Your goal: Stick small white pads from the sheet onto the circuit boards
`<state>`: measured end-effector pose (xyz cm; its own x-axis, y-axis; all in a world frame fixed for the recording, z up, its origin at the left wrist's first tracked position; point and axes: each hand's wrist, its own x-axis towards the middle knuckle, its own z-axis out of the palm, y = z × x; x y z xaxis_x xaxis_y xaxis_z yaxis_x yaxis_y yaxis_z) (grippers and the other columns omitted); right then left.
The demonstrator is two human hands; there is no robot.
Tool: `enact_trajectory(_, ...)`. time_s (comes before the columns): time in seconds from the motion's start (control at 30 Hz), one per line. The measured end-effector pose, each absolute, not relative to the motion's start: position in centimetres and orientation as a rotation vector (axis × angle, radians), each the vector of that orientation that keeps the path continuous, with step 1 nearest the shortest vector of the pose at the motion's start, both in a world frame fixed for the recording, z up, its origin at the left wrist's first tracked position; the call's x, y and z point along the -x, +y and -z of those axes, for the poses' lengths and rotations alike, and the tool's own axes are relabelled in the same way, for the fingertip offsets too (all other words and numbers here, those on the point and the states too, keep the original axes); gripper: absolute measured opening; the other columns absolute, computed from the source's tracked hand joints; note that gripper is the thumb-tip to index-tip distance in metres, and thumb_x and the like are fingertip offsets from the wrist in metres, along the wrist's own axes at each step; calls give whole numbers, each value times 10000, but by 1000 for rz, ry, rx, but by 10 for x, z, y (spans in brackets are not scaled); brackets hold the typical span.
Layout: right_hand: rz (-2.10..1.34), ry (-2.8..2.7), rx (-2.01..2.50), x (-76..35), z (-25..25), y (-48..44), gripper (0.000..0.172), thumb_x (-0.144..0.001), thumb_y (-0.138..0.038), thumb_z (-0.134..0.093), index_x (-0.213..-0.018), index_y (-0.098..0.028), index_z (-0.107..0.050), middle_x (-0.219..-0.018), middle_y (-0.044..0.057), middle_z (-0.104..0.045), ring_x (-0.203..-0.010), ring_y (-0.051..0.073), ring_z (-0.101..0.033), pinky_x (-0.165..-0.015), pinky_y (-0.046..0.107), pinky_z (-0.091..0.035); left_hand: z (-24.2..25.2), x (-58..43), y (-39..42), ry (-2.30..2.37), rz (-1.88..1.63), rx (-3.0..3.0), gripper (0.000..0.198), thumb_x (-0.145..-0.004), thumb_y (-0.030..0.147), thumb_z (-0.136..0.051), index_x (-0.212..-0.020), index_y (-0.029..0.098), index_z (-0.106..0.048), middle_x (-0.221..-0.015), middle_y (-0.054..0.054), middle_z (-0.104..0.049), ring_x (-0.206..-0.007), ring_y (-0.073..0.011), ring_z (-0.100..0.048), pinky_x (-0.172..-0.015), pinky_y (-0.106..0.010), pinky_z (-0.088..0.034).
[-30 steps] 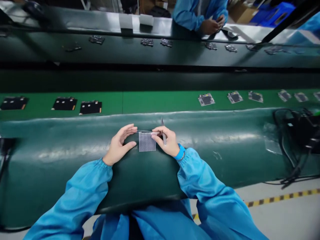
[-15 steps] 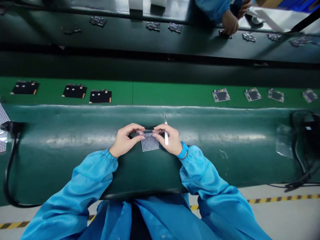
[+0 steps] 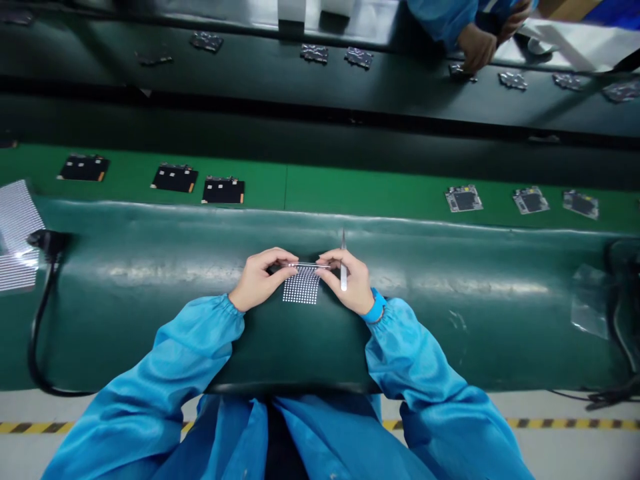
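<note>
Head camera is looking down on a person's two bare hands working at the rounded edge of a dark green padded counter point(image 3: 125, 320). The left hand point(image 3: 260, 280) is curving its fingers point(image 3: 285, 257) inward and pinching one end of a thin clear strip point(image 3: 309, 265). The right hand point(image 3: 347, 283) is closing its fingers point(image 3: 327, 259) narrowly around slim steel tweezers point(image 3: 343, 280), whose tips are pointing away from the person, and those fingers are also meeting the strip's other end. A white-dotted square sheet point(image 3: 301, 288) is lying flat on the counter between the hands, directly below the strip; the view is not showing whether the two are joined. A blue wristband point(image 3: 375, 308) is circling the right wrist, just above a gathered blue sleeve point(image 3: 400, 347).

More dotted sheets point(image 3: 17, 233) are lying at the counter's left end, beside a black cable point(image 3: 37, 340). A clear plastic bag point(image 3: 590, 300) is resting toward the right. Beyond, a green conveyor belt point(image 3: 350, 193) is carrying black rectangular pads point(image 3: 223, 191) and small circuit boards point(image 3: 464, 199). Across a darker far belt, a co-worker's hand point(image 3: 477, 47) is reaching down beside silvery boards point(image 3: 314, 53).
</note>
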<state>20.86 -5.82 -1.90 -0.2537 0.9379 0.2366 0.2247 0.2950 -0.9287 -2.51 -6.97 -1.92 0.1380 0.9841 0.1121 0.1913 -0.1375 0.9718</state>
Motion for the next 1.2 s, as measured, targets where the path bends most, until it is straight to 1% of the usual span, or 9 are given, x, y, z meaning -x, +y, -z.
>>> enact_trajectory(0.2, -1014, -1692, 1081, -208, 18, -59, 187, -882, -284, -765, -1037, -209, -690, -893, 37, -730, -776, 161, -710, -759, 314, -599, 17, 24, -68, 1201, -1084, -1526, 161, -882, 336, -761, -970, 203, -786, -954, -77, -772, -862, -196, -717, -788, -316, -573)
enact_trajectory(0.37, -1031, -1688, 1100, -208, 19, -59, 200, -881, -304, -769, -1038, -205, -694, -907, 51, -742, -785, 174, -723, -768, 329, -607, 19, 24, -69, 1227, -1094, -1495, 178, -878, 360, -758, -947, 199, -789, -907, -68, -779, -801, -190, -721, -727, -300, -574)
enact_trajectory(0.6, -1135, -1688, 1047, -212, 21, -58, 329, -895, -306, -760, -1186, -200, -652, -1021, 86, -753, -841, 179, -721, -785, 339, -607, 20, 25, -69, 1232, -1122, -1442, 168, -861, 345, -776, -933, 193, -789, -891, -64, -775, -766, -176, -719, -702, -285, -576)
enact_trajectory(0.7, -1154, -1662, 1028, -216, 22, -55, 359, -940, -324, -704, -1264, -202, -610, -1085, 100, -739, -888, 179, -716, -809, 348, -606, 21, 26, -67, 1226, -1135, -1382, 181, -852, 342, -785, -951, 190, -788, -860, -56, -772, -746, -168, -717, -702, -281, -579)
enact_trajectory(0.77, -1161, -1601, 1034, -218, 24, -53, 349, -985, -346, -637, -1300, -205, -583, -1093, 102, -734, -893, 176, -710, -794, 344, -607, 22, 28, -66, 1232, -1150, -1338, 197, -844, 349, -792, -960, 190, -788, -828, -50, -767, -720, -163, -711, -688, -280, -579)
enact_trajectory(0.87, -1139, -1499, 1069, -220, 28, -50, 341, -1042, -384, -526, -1330, -206, -566, -1048, 95, -747, -846, 169, -710, -747, 338, -609, 24, 29, -65, 1238, -1171, -1294, 212, -836, 361, -799, -962, 190, -787, -821, -51, -767, -719, -165, -707, -687, -288, -584)
enact_trajectory(1.0, -1135, -1435, 1096, -223, 28, -47, 445, -1061, -429, -466, -1441, -204, -518, -962, 80, -774, -723, 158, -712, -647, 317, -593, 24, 30, -65, 1228, -1180, -1277, 206, -842, 349, -796, -973, 190, -785, -843, -55, -772, -735, -163, -713, -710, -292, -590)
enact_trajectory(1.1, -1133, -1456, 1144, -228, 23, -46, 502, -1059, -448, -457, -1495, -203, -499, -786, 31, -750, -531, 127, -635, -512, 277, -526, 23, 29, -66, 1224, -1186, -1281, 205, -839, 348, -797, -966, 188, -785, -832, -54, -769, -724, -164, -713, -703, -296, -595)
enact_trajectory(1.2, -1019, -1532, 1236, -236, 19, -44, 493, -1059, -475, -437, -1426, -188, -597, -649, -4, -671, -449, 112, -537, -467, 269, -476, 23, 29, -66, 1222, -1189, -1287, 212, -840, 352, -796, -973, 186, -784, -848, -59, -773, -740, -170, -718, -717, -306, -600)
